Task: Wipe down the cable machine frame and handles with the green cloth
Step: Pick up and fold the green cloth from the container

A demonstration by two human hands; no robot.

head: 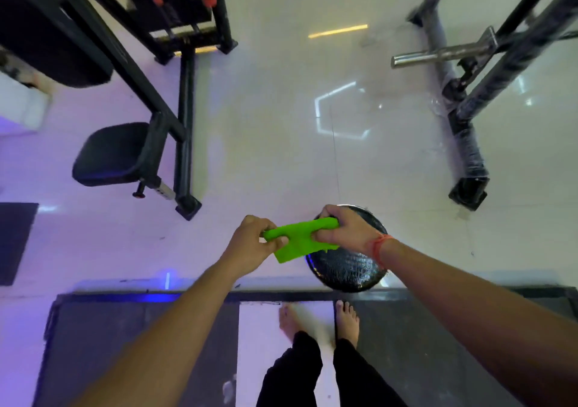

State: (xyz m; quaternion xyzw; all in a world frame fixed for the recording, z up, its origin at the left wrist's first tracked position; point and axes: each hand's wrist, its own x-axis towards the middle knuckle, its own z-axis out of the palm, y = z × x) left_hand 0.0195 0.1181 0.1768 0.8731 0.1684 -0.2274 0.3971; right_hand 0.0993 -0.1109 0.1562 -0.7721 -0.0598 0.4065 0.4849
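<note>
Hands [250,247] [344,228] grip cloth [300,241] — stretched.

The right hand [347,230] hides one end of the green cloth [300,239].

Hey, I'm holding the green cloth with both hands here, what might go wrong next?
The black weight plate lies on the floor just ahead of your bare feet, so stepping forward risks a stubbed toe. The glossy floor may be slippery. The green cloth is bunched between both hands, so it may wipe poorly.
</note>
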